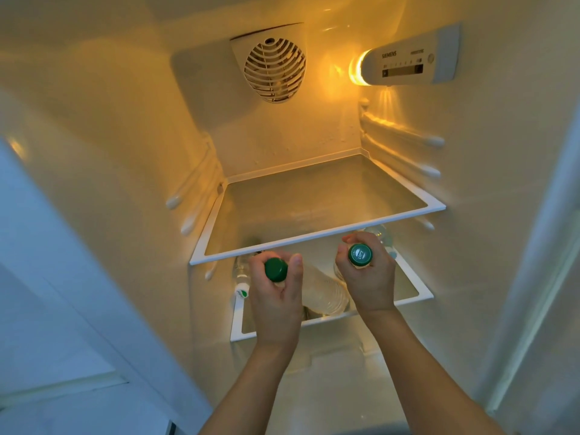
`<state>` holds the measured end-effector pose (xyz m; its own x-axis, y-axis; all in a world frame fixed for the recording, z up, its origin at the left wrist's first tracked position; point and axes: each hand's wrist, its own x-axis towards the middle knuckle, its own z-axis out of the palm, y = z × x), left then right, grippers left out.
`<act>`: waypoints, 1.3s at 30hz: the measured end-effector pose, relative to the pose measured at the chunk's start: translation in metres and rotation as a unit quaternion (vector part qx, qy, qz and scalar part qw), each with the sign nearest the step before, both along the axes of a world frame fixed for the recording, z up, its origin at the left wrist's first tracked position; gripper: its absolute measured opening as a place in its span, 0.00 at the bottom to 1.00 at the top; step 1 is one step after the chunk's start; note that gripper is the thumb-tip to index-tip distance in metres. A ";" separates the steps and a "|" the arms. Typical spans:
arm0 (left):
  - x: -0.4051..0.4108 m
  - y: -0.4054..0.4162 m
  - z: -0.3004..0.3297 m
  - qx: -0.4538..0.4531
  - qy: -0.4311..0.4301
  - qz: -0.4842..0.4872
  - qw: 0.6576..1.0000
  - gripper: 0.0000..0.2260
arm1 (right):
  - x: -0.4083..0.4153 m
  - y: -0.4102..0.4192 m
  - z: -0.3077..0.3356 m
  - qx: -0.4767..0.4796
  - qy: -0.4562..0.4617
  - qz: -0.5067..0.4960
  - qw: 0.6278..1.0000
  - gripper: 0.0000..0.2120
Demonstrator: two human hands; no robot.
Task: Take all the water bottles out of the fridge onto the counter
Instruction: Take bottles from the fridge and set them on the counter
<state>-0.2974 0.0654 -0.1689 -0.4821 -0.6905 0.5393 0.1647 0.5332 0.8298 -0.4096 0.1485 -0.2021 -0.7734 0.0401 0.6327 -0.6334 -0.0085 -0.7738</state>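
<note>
- Left hand [276,296], lower centre of the frame, grip wrapped round the neck of a bottle [276,270], green cap facing up.
- Right hand [367,274] just to its right, clenched on a second bottle [360,255] the same way.
- Both forearms reach up from the bottom edge.
- More bottles lie on the lower shelf [417,296]: one [326,293] between the hands, one [241,285] at the left.

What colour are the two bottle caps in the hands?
Both caps are dark green, head view.
</note>
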 end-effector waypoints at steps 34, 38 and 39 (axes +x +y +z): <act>0.185 -0.009 -0.011 0.117 -0.067 0.081 0.988 0.05 | 0.174 -0.032 0.005 0.079 -0.009 0.119 0.990 0.08; 0.250 0.004 -0.012 0.155 -0.055 0.114 0.980 0.06 | 0.232 -0.036 0.008 0.054 -0.038 0.177 0.982 0.09; 0.271 0.008 -0.013 0.162 -0.048 0.126 0.978 0.08 | 0.249 -0.037 0.009 0.052 -0.040 0.195 0.979 0.08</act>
<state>-0.0264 0.0730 -0.1816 -0.3125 -0.9209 0.2332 -0.0259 0.2536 0.9669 -0.1603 0.1116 -0.1934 -0.7647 -0.3286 0.5542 -0.5350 -0.1555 -0.8304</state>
